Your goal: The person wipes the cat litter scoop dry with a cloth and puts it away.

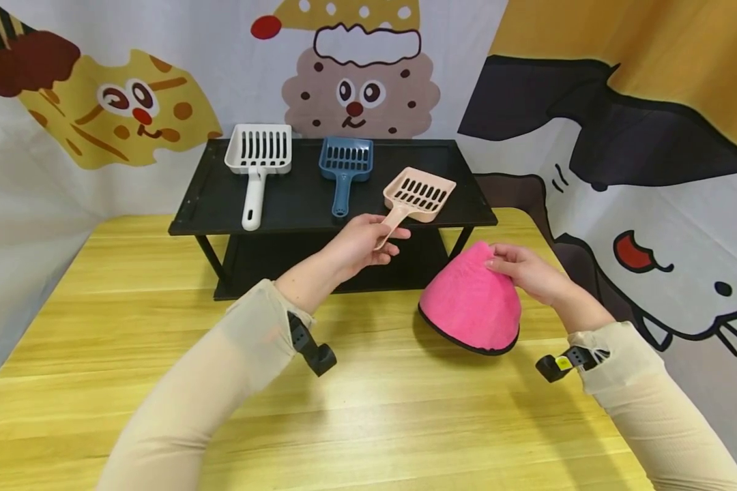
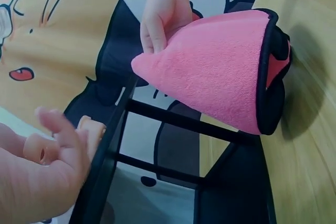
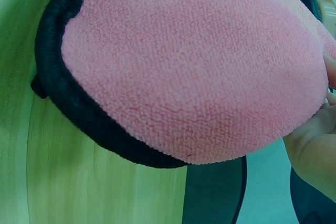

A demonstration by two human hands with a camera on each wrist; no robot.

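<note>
My left hand [image 1: 359, 244] holds the handle of a pale pink slotted litter scoop [image 1: 405, 205], its thumb and fingers around the handle's end. The scoop's head is over the right part of the black shelf's top. In the left wrist view the handle end [image 2: 43, 151] shows between the fingers. To the right, my right hand [image 1: 531, 273] pinches the pointed top of a cone-shaped pink plush cap [image 1: 471, 300]. Black trim edges the cap's wide opening, which faces down toward the table. The cap fills most of the right wrist view and hides some of the fingers there.
A black two-level shelf [image 1: 307, 191] stands at the back of the wooden table [image 1: 368, 423]. On its top lie a white litter scoop [image 1: 254, 194] at left and a blue one [image 1: 342, 187] in the middle. A printed curtain [image 1: 239, 82] hangs behind.
</note>
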